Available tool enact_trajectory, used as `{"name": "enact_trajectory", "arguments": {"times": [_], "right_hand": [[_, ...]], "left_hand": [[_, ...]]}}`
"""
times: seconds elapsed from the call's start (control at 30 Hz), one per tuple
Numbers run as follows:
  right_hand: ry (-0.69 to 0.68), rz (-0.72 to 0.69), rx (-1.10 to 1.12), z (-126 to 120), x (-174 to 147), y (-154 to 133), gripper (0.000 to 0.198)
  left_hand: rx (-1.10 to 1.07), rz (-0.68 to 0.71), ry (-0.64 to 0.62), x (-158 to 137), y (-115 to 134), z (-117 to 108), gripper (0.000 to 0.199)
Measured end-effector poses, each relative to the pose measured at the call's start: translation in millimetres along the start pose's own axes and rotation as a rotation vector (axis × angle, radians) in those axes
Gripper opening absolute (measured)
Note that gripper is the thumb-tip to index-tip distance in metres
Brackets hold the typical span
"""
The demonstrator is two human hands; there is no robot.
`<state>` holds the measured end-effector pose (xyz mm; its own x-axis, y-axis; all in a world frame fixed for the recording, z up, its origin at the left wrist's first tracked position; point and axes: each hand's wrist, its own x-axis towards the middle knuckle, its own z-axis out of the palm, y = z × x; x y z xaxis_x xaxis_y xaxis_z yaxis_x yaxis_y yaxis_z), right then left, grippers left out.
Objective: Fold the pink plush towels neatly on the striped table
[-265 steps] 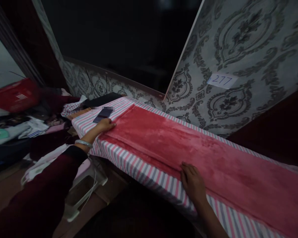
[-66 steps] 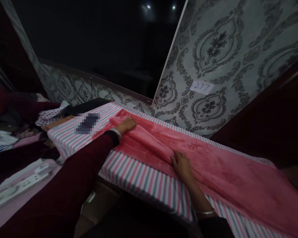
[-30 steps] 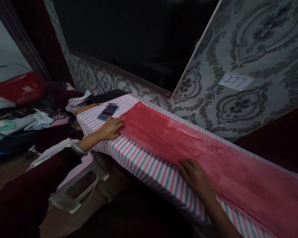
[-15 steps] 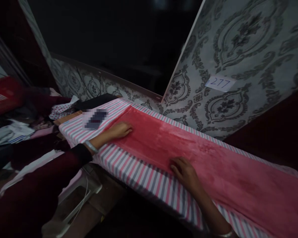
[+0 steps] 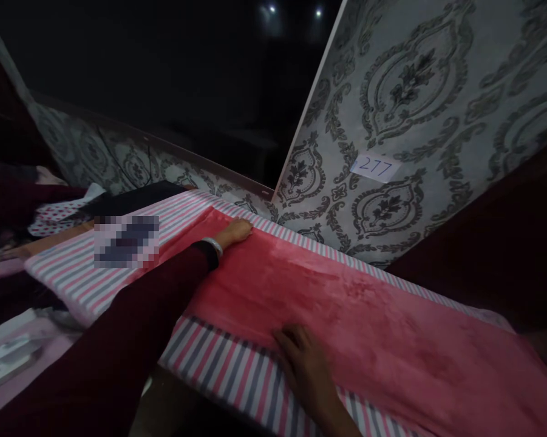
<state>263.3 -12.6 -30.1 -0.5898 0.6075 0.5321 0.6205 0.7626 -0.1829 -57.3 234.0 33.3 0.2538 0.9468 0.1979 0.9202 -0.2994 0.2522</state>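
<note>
A folded red plush cloth (image 5: 282,279) lies lengthwise along a board or table with a pink, grey and white striped cover (image 5: 237,364). My left hand (image 5: 237,230) has reached across to the cloth's far edge near its left end. Its fingers are bent together on that edge, and a bracelet circles the wrist. At the near edge, my right hand (image 5: 307,361) rests on the red cloth with thumb and fingers apart; its fingertips are slightly blurred. A pixelated dark item (image 5: 126,241) lies on the striped cover to the left.
Behind the board stand a large dark screen (image 5: 173,73) and a patterned wall with a paper label (image 5: 376,168) reading 277. Clothes (image 5: 64,209) are heaped at the left. A white power strip (image 5: 9,361) lies at lower left.
My left hand has moved from the middle of the cloth's left end to its far edge. My right hand stays at the near edge. The view has shifted to the right.
</note>
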Motion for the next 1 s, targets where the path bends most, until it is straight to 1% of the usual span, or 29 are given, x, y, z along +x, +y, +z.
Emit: {"name": "enact_trajectory", "arguments": {"times": [0.1, 0.2, 0.27, 0.33, 0.47, 0.57, 0.67, 0.77, 0.83, 0.9, 1.0], "right_hand": [[0.103, -0.003, -0.037, 9.4, -2.2, 0.4, 0.029], [0.173, -0.011, -0.055, 11.8, -1.4, 0.4, 0.030], [0.163, -0.036, -0.080, 11.0, 0.2, 1.2, 0.031], [0.145, -0.054, -0.122, 11.3, 1.3, 2.0, 0.034], [0.134, 0.007, -0.147, 14.2, -0.8, -0.1, 0.034], [0.042, 0.039, -0.063, 7.7, -3.6, -1.1, 0.031], [-0.038, 0.108, -0.051, -6.6, -3.2, 4.4, 0.036], [-0.107, 0.179, -0.140, -14.3, -1.2, 14.4, 0.054], [-0.173, 0.192, -0.179, -11.3, -1.1, 18.7, 0.062], [-0.233, 0.201, -0.195, -4.3, -1.8, 18.7, 0.065], [-0.272, 0.228, -0.216, 4.8, -1.3, 13.0, 0.068]], "left_hand": [[0.056, -0.036, 0.007, 11.6, -0.3, 5.0, 0.026], [0.094, -0.077, 0.051, 24.2, -3.4, 5.9, 0.032], [0.113, -0.093, 0.077, 32.2, -5.8, 6.7, 0.035], [0.124, -0.095, 0.075, 37.1, -7.4, 9.7, 0.033], [0.134, -0.102, 0.010, 37.4, -7.5, 16.9, 0.028], [0.144, -0.120, -0.042, 31.7, -10.2, 11.1, 0.034], [0.159, -0.139, -0.101, 14.3, -21.2, -5.9, 0.043], [0.197, -0.134, -0.163, -20.5, -38.7, -19.8, 0.064], [0.228, -0.150, -0.188, -48.4, -50.5, -21.5, 0.070], [0.235, -0.198, -0.192, -72.2, -59.7, -17.9, 0.071], [0.221, -0.244, -0.199, -89.4, -64.2, -12.1, 0.067]]}}
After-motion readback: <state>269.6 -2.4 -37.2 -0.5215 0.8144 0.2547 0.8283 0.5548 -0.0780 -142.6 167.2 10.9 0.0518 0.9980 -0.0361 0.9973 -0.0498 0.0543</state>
